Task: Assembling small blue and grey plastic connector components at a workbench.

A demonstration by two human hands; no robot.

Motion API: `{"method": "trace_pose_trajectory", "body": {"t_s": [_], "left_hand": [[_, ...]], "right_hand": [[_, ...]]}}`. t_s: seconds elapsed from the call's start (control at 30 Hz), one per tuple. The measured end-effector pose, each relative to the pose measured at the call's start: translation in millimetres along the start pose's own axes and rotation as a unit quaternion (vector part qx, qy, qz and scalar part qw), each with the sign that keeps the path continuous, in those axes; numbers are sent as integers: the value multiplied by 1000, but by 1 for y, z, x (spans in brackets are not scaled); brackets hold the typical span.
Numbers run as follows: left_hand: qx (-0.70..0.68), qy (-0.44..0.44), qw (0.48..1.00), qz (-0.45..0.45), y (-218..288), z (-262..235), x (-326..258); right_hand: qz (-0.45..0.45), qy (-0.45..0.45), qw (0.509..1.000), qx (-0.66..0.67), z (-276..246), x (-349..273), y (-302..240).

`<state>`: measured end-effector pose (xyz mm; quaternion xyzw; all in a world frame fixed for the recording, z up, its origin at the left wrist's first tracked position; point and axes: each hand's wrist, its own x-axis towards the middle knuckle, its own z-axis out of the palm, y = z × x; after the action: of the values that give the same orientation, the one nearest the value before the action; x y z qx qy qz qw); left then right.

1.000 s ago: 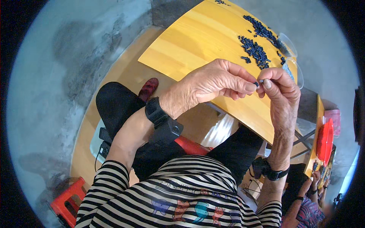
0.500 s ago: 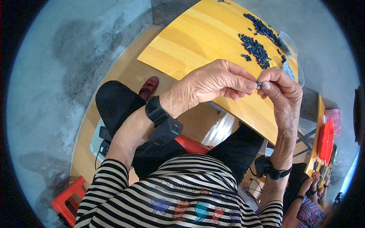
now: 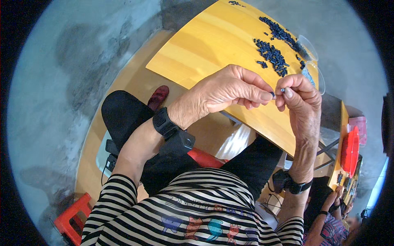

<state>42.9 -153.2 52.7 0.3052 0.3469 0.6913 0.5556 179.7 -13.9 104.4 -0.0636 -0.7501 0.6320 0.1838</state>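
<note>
My left hand (image 3: 230, 90) is closed in a pinch over the yellow table's near edge, holding a small dark blue piece (image 3: 272, 94) between thumb and forefinger. Close beside it, my right hand (image 3: 303, 98) pinches a tiny light-blue bead-like piece (image 3: 282, 89) at its fingertips. A narrow gap lies between the two sets of fingertips. Beyond them on the table are a nearer pile of small dark blue pieces (image 3: 274, 57) and a farther pile of similar dark pieces (image 3: 279, 32). Their exact kind is too small to tell.
Two clear plastic containers, one (image 3: 308, 46) beside the far pile and one holding pale blue bits (image 3: 308, 76), stand at the right of the yellow table (image 3: 197, 49). A red basin (image 3: 350, 151) sits on another table at right, near another person's arms (image 3: 327, 203). A red stool (image 3: 74, 217) stands lower left.
My fingertips, which met around a small blue piece, have parted slightly. Each hand now shows a small piece in its pinch. The view has shifted a little.
</note>
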Motion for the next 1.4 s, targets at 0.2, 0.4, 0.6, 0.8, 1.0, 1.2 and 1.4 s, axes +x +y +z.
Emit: {"method": "trace_pose_trajectory", "body": {"t_s": [0.2,0.4,0.6,0.8,1.0,1.2,1.4], "left_hand": [[103,50,991,68,11,6,-6],[199,134,959,150,17,13,-8],[333,164,859,352,8,18,6],[402,141,786,449,0,24,15],[476,151,712,494,-2,19,21],[406,142,780,455,-2,16,26],[345,161,840,386,-8,15,30]], "right_hand": [[33,-3,984,176,0,-1,10],[59,-2,964,260,1,-3,21],[75,21,945,319,12,-5,26],[81,60,932,348,21,-8,29],[104,68,906,404,31,-12,35],[102,54,898,424,32,-9,37],[65,80,916,388,31,-4,38]]}}
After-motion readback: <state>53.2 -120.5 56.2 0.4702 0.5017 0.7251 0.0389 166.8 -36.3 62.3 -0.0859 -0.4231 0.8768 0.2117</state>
